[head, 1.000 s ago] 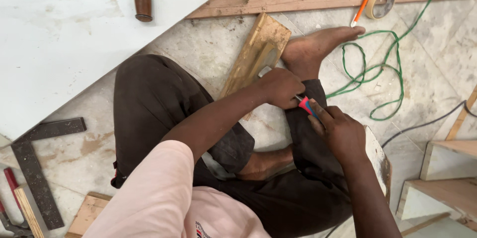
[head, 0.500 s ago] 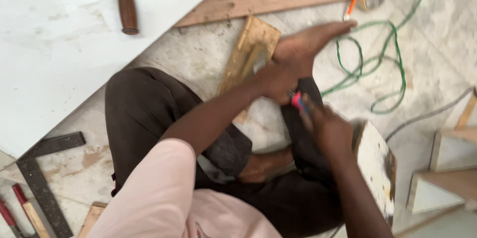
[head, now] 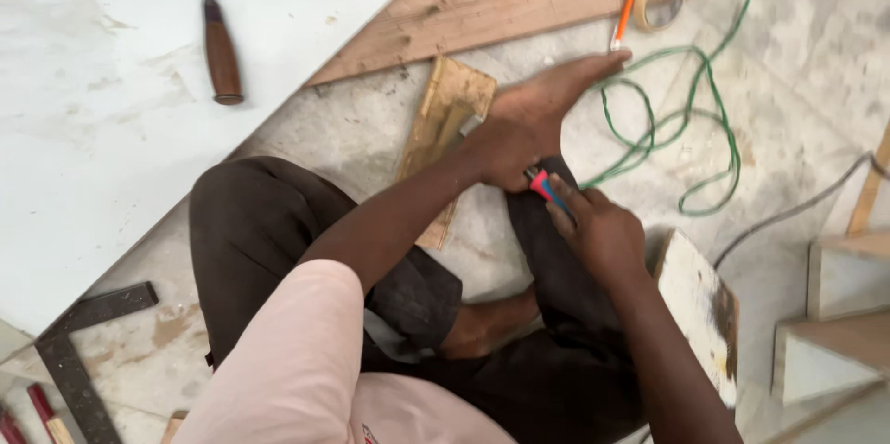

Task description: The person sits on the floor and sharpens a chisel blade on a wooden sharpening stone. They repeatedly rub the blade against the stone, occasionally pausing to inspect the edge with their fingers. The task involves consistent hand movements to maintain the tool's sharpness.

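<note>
The scene is lit brightly and evenly by soft daylight; no glare is seen. Only faint shadows are cast under the legs. Slight motion blur is noticed throughout, and edges are softened toward the corners.

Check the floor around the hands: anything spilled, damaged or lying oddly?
Nothing spilled. The green cable lies in loose tangled loops on the floor by the bare foot, and a chisel sits loose on the white board. Both hands grip a small red-and-blue tool.
</note>
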